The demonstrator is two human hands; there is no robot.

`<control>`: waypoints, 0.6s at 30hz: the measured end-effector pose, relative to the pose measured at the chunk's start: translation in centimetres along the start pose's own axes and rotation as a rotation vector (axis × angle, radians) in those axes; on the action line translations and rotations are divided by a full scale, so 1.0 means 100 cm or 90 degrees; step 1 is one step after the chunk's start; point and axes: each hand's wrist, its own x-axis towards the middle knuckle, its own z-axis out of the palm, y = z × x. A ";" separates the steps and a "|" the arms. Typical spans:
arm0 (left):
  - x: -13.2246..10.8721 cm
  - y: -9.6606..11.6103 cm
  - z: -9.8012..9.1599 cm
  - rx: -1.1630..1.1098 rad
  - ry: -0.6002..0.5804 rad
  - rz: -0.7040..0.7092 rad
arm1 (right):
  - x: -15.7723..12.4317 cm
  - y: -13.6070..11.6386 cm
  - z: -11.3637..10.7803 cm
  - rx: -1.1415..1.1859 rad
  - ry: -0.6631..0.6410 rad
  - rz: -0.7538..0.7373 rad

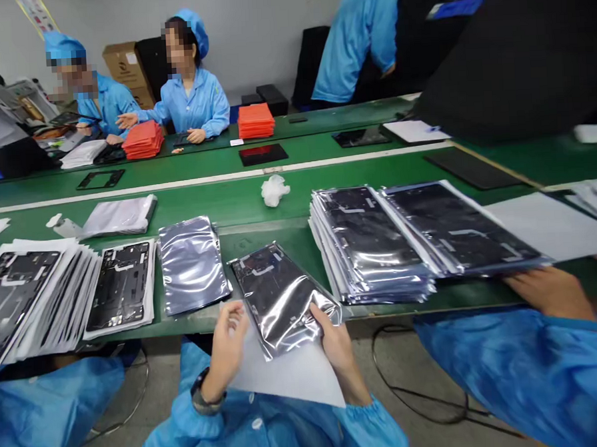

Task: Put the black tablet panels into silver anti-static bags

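My right hand (337, 345) grips the lower right corner of a tablet housing (282, 294) in a clear, shiny bag, thumb on top. A white paper sheet (291, 377) lies under the bagged housing and hangs toward my body, its right side by the same hand. My left hand (227, 344), with a dark watch on the wrist, is beside the bag's left edge. Its fingers are loosely curled and apart, with nothing visible in them. Flat silvery bags (193, 266) lie on the green bench just beyond my left hand.
A stack of bagged housings (369, 240) stands to the right, where a neighbour's hand (552, 290) touches another bagged housing (459, 225). Unbagged housings (119, 286) with paper sheets lie left. Crumpled plastic (275, 190) sits behind. Co-workers sit across the green bench (201, 182).
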 end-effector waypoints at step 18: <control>0.109 0.048 -0.001 -0.581 -0.070 -0.062 | 0.059 -0.168 -0.078 -0.357 -0.114 -0.328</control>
